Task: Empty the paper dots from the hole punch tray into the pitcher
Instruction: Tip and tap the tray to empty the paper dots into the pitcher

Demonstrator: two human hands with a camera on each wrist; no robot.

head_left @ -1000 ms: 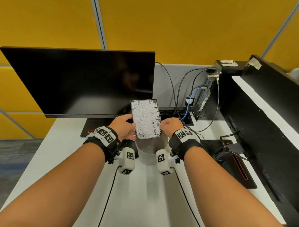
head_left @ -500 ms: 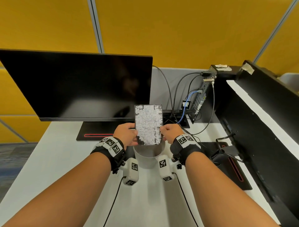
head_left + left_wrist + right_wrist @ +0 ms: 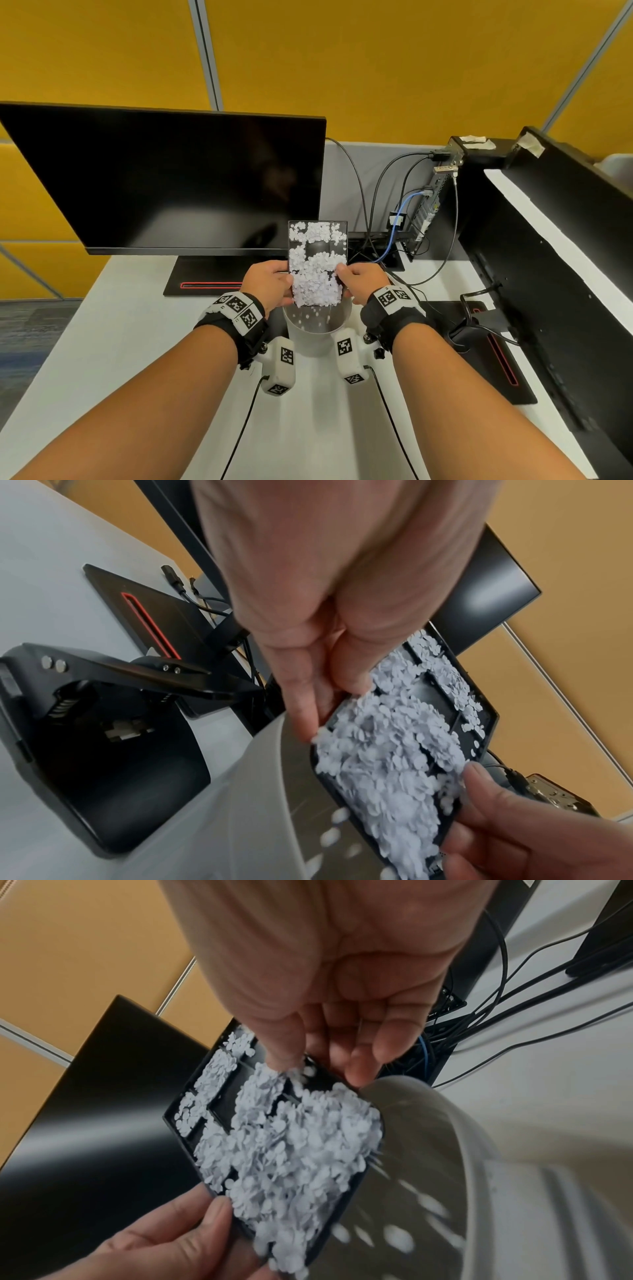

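Observation:
A flat black hole punch tray (image 3: 317, 240) full of white paper dots (image 3: 315, 281) is held tilted steeply, near edge down, over the mouth of a grey pitcher (image 3: 317, 337). My left hand (image 3: 270, 284) grips the tray's left edge and my right hand (image 3: 359, 281) grips its right edge. Dots have slid toward the low end and some fall into the pitcher (image 3: 260, 791). In the right wrist view the tray (image 3: 219, 1107) hangs above the pitcher rim (image 3: 455, 1121) with blurred dots dropping. The black hole punch body (image 3: 95, 723) stands on the table left of the pitcher.
A dark monitor (image 3: 164, 181) stands behind the pitcher on a black base (image 3: 205, 277). Cables (image 3: 387, 212) and a small computer (image 3: 435, 195) sit at the back right. A second black monitor back (image 3: 548, 260) lines the right side of the white table (image 3: 120, 342).
The tray has tipped up more steeply over the pitcher. The dots have slid down, baring dark patches near the top, and they now spill off the low edge into the pitcher.

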